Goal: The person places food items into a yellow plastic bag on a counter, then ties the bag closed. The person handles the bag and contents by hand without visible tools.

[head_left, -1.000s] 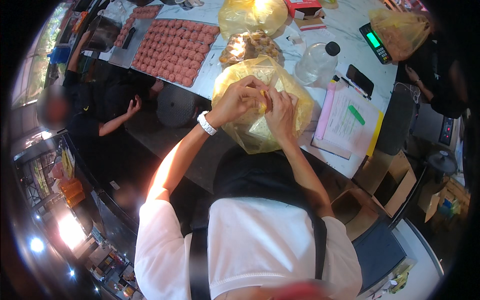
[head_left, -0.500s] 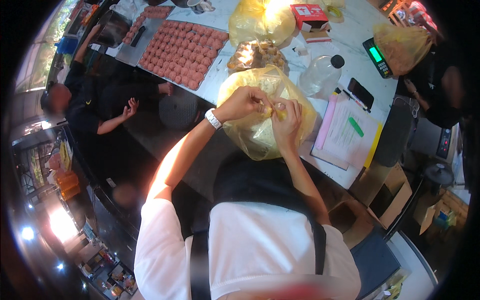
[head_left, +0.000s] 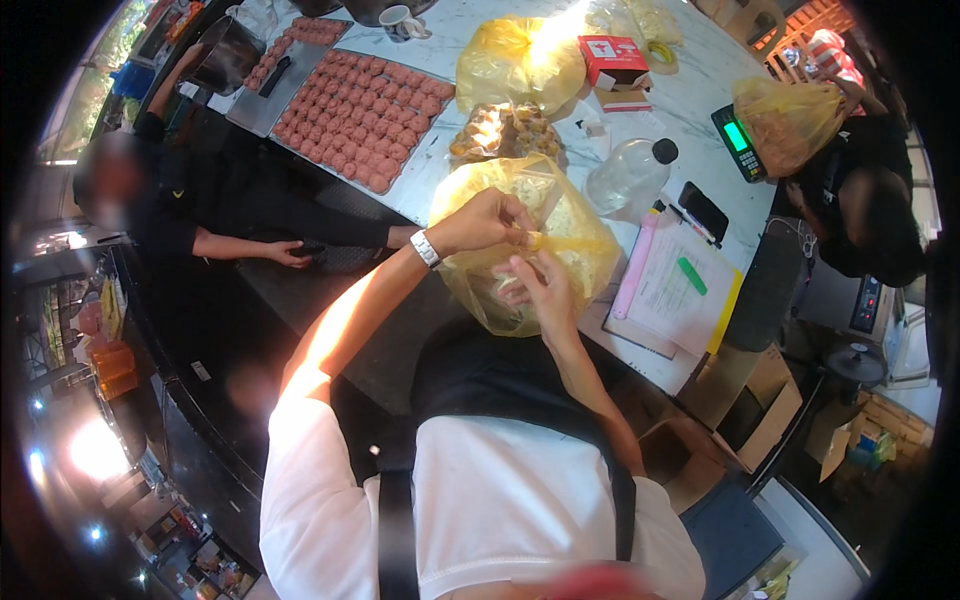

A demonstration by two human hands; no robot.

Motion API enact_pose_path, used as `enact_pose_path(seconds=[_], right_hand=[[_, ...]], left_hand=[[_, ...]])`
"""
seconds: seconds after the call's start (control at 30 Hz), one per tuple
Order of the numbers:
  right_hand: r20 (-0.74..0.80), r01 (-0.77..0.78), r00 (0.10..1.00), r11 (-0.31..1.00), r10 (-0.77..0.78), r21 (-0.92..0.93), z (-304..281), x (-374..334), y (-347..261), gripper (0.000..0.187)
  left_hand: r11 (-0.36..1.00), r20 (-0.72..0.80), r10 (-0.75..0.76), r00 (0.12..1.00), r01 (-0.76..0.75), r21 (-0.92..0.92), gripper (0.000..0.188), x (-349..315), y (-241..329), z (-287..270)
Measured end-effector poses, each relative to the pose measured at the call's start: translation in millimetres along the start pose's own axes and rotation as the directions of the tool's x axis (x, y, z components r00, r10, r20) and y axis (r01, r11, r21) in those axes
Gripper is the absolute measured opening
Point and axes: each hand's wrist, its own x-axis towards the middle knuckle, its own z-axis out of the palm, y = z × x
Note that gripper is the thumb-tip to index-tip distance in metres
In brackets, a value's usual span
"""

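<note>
A yellow translucent plastic bag with pale contents sits at the table's near edge in front of me. My left hand, with a light watch on its wrist, pinches the gathered top of the bag. Just below and to the right, my right hand has its fingers apart, slightly blurred, over the front of the bag. Nothing shows in its grasp. Behind the bag lies a clear pack of brownish pieces, and beyond that a second full yellow bag.
Trays of pink meat balls lie at the left. A clear bottle, a phone, a clipboard with papers and a red box are on the table. One co-worker is at left; another handles a bag by a scale.
My right hand has let go of the bag's top and moved down, its fingers opening. My left hand still pinches the top. The left co-worker's arm has lowered.
</note>
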Motion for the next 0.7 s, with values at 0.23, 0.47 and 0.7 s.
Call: enact_pose_path(seconds=[0.23, 0.47, 0.7], right_hand=[[-0.163, 0.178, 0.973, 0.981, -0.164, 0.077, 18.1, 15.5, 16.5, 0.023], [-0.254, 0.231, 0.944, 0.971, -0.210, 0.059, 22.1, 17.8, 19.8, 0.016], [-0.270, 0.278, 0.926, 0.960, -0.263, 0.019, 21.8, 20.5, 15.6, 0.016]], left_hand=[[0.997, -0.002, -0.012, 1.000, 0.012, -0.070, 0.013, -2.1, 5.9, -4.7], [0.980, 0.024, -0.132, 0.991, 0.135, -0.149, 0.017, -2.2, 9.5, -3.3], [0.968, -0.135, -0.158, 0.978, 0.127, -0.217, 0.021, -3.1, 15.3, 8.0]])
